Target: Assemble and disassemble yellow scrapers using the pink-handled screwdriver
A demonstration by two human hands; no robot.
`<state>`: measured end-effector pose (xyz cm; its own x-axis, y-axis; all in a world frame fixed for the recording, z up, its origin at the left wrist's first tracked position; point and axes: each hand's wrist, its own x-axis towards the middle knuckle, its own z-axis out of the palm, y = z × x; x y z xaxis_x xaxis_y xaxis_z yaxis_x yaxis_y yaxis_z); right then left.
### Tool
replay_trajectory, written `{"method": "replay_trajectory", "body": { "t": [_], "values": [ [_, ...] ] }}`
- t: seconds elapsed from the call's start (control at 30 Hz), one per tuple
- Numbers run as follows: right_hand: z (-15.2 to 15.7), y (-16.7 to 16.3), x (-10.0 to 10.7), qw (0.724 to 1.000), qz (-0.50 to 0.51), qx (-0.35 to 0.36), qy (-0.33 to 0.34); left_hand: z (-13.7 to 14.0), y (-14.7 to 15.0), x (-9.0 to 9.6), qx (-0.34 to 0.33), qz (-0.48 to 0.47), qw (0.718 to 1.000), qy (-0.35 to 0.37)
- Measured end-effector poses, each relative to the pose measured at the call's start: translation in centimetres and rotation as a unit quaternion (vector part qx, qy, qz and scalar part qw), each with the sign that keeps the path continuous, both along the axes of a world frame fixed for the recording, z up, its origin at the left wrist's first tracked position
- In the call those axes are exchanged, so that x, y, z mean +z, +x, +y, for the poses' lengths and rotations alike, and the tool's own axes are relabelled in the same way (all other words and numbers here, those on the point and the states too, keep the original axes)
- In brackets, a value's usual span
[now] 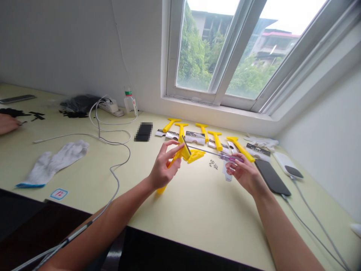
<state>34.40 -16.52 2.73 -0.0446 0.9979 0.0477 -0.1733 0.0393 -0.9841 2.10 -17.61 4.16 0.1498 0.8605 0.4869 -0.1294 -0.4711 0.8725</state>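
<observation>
My left hand [165, 167] is closed around a yellow scraper [184, 150], its head raised with a dark edge facing right and its handle slanting down below the hand. In my right hand [245, 173] is a screwdriver [231, 158] with a clear, purplish handle. Its long shaft points left, the tip close to the scraper's head; whether they touch I cannot tell. Beneath the shaft lie loose yellow parts [196, 156] and a small pile of screws [213, 164]. Several more yellow scrapers [216, 141] lie in a row behind, among printed packages [195, 137].
A black phone [272, 177] and a white device [288, 165] with cables lie at right. To the left are a white glove [55, 163], a grey cable [114, 171], a bottle [130, 103] and a power strip [112, 108]. Another person's hand [8, 124] is at the far left.
</observation>
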Motion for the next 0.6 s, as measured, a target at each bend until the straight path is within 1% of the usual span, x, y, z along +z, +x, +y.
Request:
{"method": "replay_trajectory", "body": {
  "t": [0.1, 0.17, 0.3, 0.4, 0.5, 0.6],
  "values": [
    [0.0, 0.1, -0.1, 1.0, 0.016, -0.005, 0.01, 0.1, 0.1, 0.0, 0.002, -0.009, 1.0, -0.003],
    [0.0, 0.1, -0.1, 1.0, 0.01, -0.006, 0.025, 0.1, 0.2, 0.1, 0.002, -0.023, 1.0, -0.014],
    [-0.3, 0.1, 0.3, 0.997, -0.008, -0.017, 0.069, 0.2, 0.2, 0.4, -0.003, -0.056, 0.997, -0.052],
    [-0.7, -0.1, 1.0, 0.992, -0.037, -0.042, 0.112, 0.3, 0.0, 0.6, -0.018, -0.059, 0.994, -0.091],
    [-1.5, -0.1, 1.8, 0.98, -0.077, -0.078, 0.166, 0.5, -0.1, 0.6, -0.017, -0.055, 0.991, -0.122],
    [-2.4, -0.2, 2.7, 0.954, -0.124, -0.128, 0.241, 0.7, -0.1, 0.5, -0.011, -0.056, 0.988, -0.143]
  ]
}}
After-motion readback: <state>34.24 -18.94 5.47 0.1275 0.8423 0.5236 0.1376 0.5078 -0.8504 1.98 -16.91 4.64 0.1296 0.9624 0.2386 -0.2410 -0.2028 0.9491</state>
